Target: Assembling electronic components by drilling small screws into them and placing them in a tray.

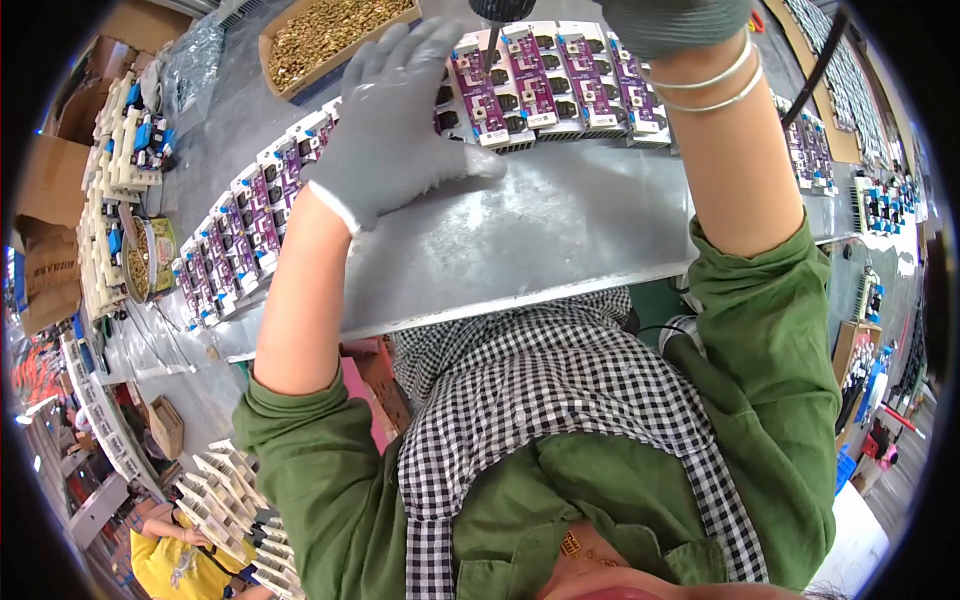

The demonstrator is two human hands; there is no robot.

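My left hand, in a grey glove, lies flat with its fingers stretched over the curved row of purple-and-white electrical modules. Its thumb points right, along the modules' near edge. At the upper edge my gloved right hand is curled round what looks like a power screwdriver, mostly out of the picture. Only the tool's black nose shows, its thin bit pointing down at one of the modules. Most of the right fingers are cut off.
A cardboard tray of small brass-coloured screws stands at the far left. Beside the row's left end is a round container of metal pieces. A black cable hangs at the right. Another person in a yellow shirt is at lower left.
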